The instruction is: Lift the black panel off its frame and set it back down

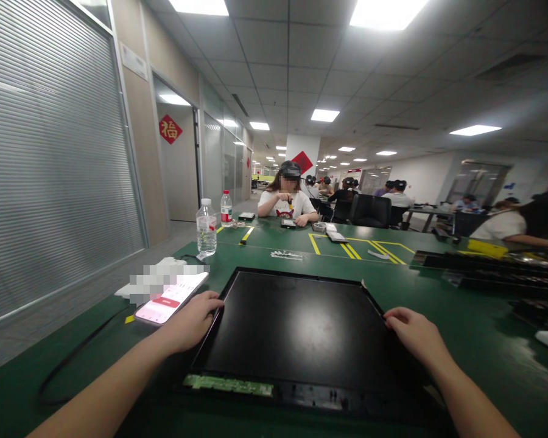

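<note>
A large flat black panel (296,325) lies on the green table (461,316) in front of me, with a green circuit strip (228,384) along its near edge. My left hand (192,319) grips the panel's left edge, fingers curled over it. My right hand (413,333) holds the right edge, fingers bent around the rim. A phone (171,298) with a lit pink screen lies just left of my left hand.
Two water bottles (206,227) stand at the back left. A black cable (73,359) runs along the table's left side. Black trays (497,267) sit at the right. A person (287,198) sits across the table; others work farther back.
</note>
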A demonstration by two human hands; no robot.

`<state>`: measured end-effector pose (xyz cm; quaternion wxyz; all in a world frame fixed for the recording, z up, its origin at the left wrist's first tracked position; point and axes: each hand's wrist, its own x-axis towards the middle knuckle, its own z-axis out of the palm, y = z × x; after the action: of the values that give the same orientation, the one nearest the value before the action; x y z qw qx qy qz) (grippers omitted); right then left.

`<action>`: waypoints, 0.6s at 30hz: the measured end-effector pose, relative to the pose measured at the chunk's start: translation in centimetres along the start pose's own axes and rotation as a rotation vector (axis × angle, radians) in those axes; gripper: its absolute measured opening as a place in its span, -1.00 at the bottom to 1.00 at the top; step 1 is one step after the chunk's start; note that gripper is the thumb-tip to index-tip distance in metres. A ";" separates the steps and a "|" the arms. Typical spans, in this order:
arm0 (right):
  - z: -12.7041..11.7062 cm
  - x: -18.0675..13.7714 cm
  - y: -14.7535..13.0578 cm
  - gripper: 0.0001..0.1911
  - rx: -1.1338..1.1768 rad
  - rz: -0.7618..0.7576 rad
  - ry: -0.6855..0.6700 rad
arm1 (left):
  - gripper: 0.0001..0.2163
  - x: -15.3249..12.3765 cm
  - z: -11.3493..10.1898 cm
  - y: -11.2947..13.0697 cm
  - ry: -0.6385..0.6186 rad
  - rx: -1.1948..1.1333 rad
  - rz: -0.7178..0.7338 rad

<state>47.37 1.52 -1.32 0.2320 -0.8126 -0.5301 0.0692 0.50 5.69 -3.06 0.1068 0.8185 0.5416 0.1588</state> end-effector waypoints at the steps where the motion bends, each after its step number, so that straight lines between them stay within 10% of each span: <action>1: 0.0 0.0 0.0 -0.76 -0.002 0.005 0.003 | -0.60 0.0 0.0 0.0 0.006 0.000 -0.005; 18: 0.0 0.4 0.2 -0.76 0.085 0.051 -0.006 | -0.62 0.3 0.8 -0.7 0.065 -0.062 -0.035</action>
<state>47.72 1.79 -1.34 0.2628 -0.8151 -0.5065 0.0998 0.30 6.24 -4.00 0.1173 0.7997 0.5538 0.2001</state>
